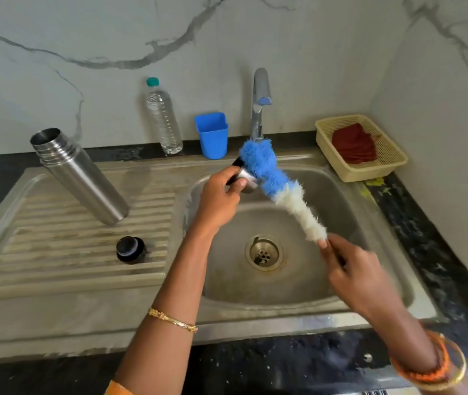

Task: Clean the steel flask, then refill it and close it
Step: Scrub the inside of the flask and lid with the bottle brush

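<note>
Left hand (221, 199) grip holds steel cap (248, 178); right hand (355, 275) grip holds brush (278, 186); no legible writing

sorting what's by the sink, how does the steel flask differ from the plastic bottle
The steel flask is shiny opaque metal; the plastic bottle is clear. The flask stands open, with no cap on its mouth, while the bottle is closed with a green cap. The flask stands on the ribbed draining board; the bottle stands further back by the wall. The flask looks wider than the bottle. Both are upright, and no hand touches either.
</note>
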### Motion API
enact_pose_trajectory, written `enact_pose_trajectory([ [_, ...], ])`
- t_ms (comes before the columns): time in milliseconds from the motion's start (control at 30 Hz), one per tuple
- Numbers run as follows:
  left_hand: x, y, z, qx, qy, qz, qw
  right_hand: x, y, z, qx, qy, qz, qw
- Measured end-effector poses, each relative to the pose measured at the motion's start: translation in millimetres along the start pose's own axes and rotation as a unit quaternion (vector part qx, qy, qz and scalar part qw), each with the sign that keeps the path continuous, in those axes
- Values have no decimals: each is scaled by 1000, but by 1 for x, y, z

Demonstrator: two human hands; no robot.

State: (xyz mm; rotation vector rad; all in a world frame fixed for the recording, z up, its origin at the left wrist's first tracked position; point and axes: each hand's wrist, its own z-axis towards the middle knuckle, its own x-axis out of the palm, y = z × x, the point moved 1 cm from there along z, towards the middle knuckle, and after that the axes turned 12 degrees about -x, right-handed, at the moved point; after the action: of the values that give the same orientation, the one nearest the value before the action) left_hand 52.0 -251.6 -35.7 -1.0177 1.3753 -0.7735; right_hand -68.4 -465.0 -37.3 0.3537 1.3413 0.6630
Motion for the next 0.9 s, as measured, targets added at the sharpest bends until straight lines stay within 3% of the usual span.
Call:
enact_pose_trajectory([
  [167, 19, -4, -10, 21, 67, -19, 997, -10, -19, -1, 24, 5, 46, 999],
  [267, 21, -5, -13, 39, 102, -54, 993, -32, -36, 24, 27, 49, 51, 997],
  [433, 18, 3, -5, 8, 67, -76, 995, -40, -43, -7, -69, 58, 45, 995],
  [633, 28, 1, -9, 6, 74, -77, 994, -30, -43, 14, -32, 35, 69, 996],
  [733, 29, -4, -2, -44, 34, -152, 987, -22, -40, 15, -65, 26, 38, 997],
  [800, 26, -9, 5, -130, 17, -277, 952, -11, -40, 7, -91, 13, 1, 996],
  [900, 22, -14, 9, -258, 37, -512, 818, 0, -44, 4, -94, -18, -73, 993],
])
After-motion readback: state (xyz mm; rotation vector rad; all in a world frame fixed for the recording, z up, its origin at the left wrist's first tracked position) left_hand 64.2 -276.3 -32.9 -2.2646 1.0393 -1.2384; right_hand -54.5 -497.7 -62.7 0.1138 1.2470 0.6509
